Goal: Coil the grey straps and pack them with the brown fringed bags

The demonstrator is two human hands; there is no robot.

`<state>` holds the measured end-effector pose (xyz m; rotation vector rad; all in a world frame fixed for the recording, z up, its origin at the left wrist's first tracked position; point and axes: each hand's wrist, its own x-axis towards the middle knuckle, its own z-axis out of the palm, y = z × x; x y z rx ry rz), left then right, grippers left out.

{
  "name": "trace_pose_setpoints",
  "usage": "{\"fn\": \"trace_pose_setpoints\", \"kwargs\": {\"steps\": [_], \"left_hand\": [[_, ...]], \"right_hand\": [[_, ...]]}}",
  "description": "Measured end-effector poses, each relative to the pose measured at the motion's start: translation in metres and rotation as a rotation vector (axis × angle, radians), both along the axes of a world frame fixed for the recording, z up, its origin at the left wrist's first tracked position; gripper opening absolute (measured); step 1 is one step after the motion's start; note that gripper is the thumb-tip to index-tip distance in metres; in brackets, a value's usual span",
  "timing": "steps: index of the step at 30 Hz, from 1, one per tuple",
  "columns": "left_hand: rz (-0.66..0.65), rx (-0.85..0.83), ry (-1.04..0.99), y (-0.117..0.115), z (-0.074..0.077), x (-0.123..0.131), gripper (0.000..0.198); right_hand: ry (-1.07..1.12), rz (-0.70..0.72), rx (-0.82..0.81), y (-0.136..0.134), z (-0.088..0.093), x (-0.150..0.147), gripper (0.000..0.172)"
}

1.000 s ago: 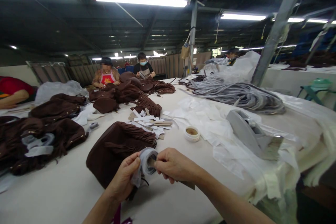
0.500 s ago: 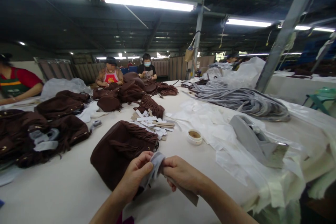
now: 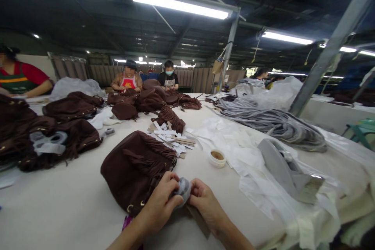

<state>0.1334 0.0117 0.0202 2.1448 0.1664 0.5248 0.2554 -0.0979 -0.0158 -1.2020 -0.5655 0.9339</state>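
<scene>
My left hand [image 3: 164,200] curls its fingers and thumb around a small coiled bundle [image 3: 184,192] in greyish translucent wrapping. At its right side, the thumb and fingers of my right hand [image 3: 205,202] close at the bundle's edge. A flat grey-brown strip [image 3: 199,222] sticks out below the right hand; its upper end is hidden. Just beyond the left hand lies a dark brown fringed bag [image 3: 129,168] with gold eyelets, on its side on the pale table [image 3: 73,211].
White and brown strips [image 3: 175,140] lie loose behind the bag. A round tub [image 3: 217,158], a grey tape dispenser [image 3: 285,168], white sheets [image 3: 254,164] and grey wrapped straps [image 3: 263,123] lie to the right. Brown bags [image 3: 70,136] pile up left. Co-workers [image 3: 129,78] sit across the table.
The bundle has turned into a compact coil, and my left hand now covers more of it. My right hand has shifted slightly right and down. The view has shifted a little.
</scene>
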Motion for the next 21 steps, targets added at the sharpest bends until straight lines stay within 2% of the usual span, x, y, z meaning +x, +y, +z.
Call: {"fn": "trace_pose_setpoints", "kwargs": {"steps": [2, 9, 13, 15, 18, 21], "left_hand": [[-0.013, 0.028, -0.015, -0.002, -0.002, 0.001, 0.009], [-0.014, 0.022, -0.026, -0.003, -0.005, 0.002, 0.012], [-0.029, 0.052, -0.017, -0.002, -0.005, 0.004, 0.011], [-0.050, 0.091, -0.004, -0.002, -0.005, 0.005, 0.010], [-0.080, 0.172, 0.026, -0.003, -0.005, 0.006, 0.010], [-0.095, 0.243, 0.053, -0.005, -0.008, 0.006, 0.012]], "right_hand": [[0.065, 0.024, 0.008, -0.001, 0.003, 0.000, 0.039], [0.136, -0.119, 0.043, 0.010, -0.005, 0.001, 0.045], [0.173, -0.043, 0.001, 0.002, 0.000, 0.004, 0.047], [0.211, 0.015, -0.040, -0.005, 0.003, 0.006, 0.056], [0.292, 0.101, -0.091, -0.017, 0.006, 0.005, 0.083], [0.346, 0.090, -0.067, -0.023, 0.007, -0.003, 0.106]]}}
